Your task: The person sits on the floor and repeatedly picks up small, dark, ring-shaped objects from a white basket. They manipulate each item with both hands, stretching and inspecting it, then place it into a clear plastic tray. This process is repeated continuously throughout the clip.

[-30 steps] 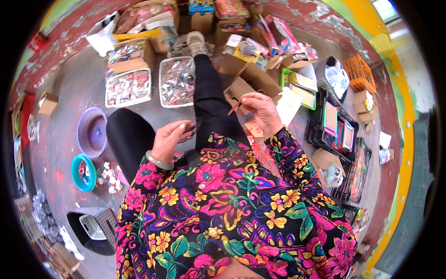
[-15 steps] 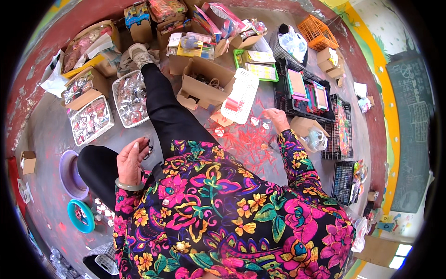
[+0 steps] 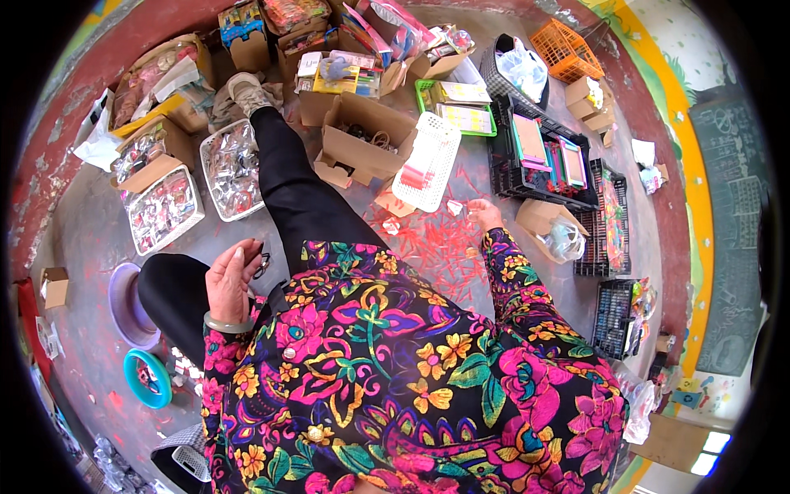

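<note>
My left hand (image 3: 230, 282) is raised over my left thigh, its fingers pinched together. A small dark thing with loops (image 3: 262, 262) sticks out beside its fingertips; its kind is hard to tell. Low over the floor at right, my right hand (image 3: 487, 215) has its thumb and fingers closed, and what they hold is too small to make out. Just left of it lies a small white folded piece (image 3: 454, 207), and a white-and-red one (image 3: 392, 226) lies farther left. Many thin red strips (image 3: 440, 255) are scattered on the floor below. A white basket (image 3: 439, 146) holds a red bundle (image 3: 418, 174).
An open cardboard box (image 3: 362, 156) stands by my outstretched leg. Baskets of wrapped items (image 3: 164, 216) sit at left, near a purple basin (image 3: 127, 309) and a teal ring-shaped tub (image 3: 146, 380). Black crates (image 3: 543, 185) line the right side.
My right hand has shifted slightly left, and its fingers have drawn together. A white piece that lay near its fingertips no longer shows on the floor. My left hand is nearly unchanged.
</note>
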`<state>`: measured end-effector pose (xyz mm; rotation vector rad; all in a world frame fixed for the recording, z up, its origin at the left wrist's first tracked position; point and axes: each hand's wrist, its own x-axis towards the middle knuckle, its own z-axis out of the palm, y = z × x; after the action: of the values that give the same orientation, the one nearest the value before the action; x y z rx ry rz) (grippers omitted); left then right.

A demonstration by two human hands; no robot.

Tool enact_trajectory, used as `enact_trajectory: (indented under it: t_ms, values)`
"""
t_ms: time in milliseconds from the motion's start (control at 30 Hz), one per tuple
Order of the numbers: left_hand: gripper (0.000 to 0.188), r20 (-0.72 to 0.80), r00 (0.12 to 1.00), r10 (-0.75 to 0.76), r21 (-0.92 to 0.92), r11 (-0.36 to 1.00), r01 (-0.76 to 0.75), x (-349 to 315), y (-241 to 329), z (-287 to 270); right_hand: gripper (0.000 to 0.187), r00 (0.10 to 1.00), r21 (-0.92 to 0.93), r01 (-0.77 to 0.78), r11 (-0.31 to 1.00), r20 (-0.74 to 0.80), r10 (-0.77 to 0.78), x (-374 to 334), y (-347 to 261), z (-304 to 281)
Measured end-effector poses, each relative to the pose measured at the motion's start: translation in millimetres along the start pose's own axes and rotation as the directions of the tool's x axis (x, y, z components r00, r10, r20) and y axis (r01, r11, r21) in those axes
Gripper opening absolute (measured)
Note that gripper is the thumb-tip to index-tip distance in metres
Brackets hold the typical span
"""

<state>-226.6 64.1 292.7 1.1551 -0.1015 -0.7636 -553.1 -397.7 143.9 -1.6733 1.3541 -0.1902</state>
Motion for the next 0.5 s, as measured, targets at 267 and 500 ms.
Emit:
enact_trajectory:
  t_ms: [267, 500]
  values:
    - [0.025, -0.005, 1.000, -0.016, 0.009, 1.000, 0.016, 0.4, -2.4, -0.4, 0.038, 0.895, 0.144, -0.430, 0.891, 0.200, 0.400, -11.3, 10.0, -14.6]
    - [0.026, -0.013, 1.000, -0.022, 0.026, 0.999, 0.022, -0.5, -0.1, 1.3, 0.055, 0.896, 0.363, -0.429, 0.827, 0.289, 0.337, -13.6, 20.1, -29.9]
